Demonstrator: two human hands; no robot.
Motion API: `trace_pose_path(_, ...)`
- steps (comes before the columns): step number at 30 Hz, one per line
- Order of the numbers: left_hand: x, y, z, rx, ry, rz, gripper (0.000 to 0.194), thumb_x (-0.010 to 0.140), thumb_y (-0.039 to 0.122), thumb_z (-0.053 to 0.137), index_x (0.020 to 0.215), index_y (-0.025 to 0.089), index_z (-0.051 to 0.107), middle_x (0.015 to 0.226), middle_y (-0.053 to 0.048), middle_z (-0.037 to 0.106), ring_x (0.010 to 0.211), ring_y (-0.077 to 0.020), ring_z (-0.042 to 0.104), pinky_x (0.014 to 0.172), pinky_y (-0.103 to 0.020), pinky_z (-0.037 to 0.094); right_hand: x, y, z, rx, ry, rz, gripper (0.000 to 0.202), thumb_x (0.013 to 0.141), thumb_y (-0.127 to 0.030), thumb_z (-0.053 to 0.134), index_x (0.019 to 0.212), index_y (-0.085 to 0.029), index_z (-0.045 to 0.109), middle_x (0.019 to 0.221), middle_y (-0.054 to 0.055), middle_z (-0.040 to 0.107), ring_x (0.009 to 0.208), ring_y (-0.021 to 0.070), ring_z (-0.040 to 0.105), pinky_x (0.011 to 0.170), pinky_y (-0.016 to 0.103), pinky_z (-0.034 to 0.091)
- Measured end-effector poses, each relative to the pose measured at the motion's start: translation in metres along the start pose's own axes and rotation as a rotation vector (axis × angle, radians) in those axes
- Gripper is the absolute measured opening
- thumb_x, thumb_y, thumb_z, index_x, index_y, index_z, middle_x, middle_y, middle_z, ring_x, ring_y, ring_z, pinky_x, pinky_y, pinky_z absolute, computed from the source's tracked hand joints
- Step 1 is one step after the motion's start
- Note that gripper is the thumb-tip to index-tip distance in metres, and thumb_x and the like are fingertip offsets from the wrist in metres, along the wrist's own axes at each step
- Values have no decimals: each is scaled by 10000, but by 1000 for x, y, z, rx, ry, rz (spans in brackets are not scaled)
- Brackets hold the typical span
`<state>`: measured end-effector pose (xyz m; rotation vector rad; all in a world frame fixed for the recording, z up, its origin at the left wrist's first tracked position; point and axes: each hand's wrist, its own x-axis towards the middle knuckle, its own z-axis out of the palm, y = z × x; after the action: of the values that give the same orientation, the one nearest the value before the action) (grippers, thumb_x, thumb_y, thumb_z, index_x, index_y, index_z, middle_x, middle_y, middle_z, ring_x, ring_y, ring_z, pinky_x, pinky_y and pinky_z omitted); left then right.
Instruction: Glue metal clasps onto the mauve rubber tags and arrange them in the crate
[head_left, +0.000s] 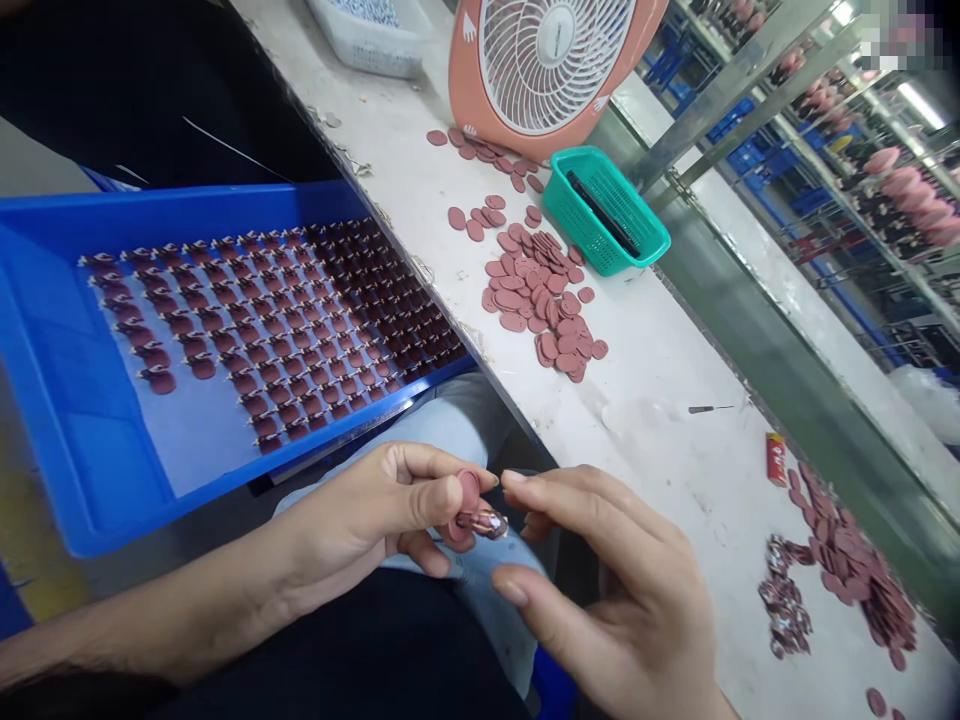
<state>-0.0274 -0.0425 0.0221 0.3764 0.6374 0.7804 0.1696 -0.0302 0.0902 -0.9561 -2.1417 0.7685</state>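
Note:
Between the thumb and fingers of my left hand [401, 510] is a reddish-brown oval disc [469, 490], with a shiny metallic piece [489, 523] sticking out beside it. Close on the right, my right hand [607, 570] has its thumb and index finger apart, with nothing visible between them. On the table, a pile of reddish-brown discs [536, 290] lies beyond my hands. More discs [851, 550] lie at the right, next to a small heap of shiny metallic pieces [784, 605].
A blue tray [97, 470] at the left holds rows of disc pieces. On the white table [660, 480] stand an orange fan [555, 60], a green basket [607, 215] and a white tub [375, 40]. A thin tool [709, 408] and a red packet [776, 458] lie farther right.

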Motion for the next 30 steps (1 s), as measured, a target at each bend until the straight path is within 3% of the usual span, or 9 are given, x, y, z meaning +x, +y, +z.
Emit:
trace_pose_path(5,1,2,3,-5,11,-19,353,687,506,930,792,184,831,672,-24,679,607,-99,579,527,-133,516,-5,7,1,29,-25,7,190,913,-101,713,1089,-157,758,862,48,738,771,110,701,691,198,611)
trace_pose_path(24,1,2,8,9,25,-37,308,758,487,892,758,187,824,706,-24,711,594,-76,576,569,-131,485,-2,8,2,62,-21,8,184,886,-79,738,1052,-146,780,819,41,722,737,111,685,663,205,606)
trace_pose_path(30,-3,4,10,-41,44,-15,342,648,487,959,779,199,831,595,-6,676,542,-81,563,529,-133,467,0,3,0,77,-31,-32,247,895,-84,726,1114,-187,770,834,38,740,734,136,703,641,244,625)
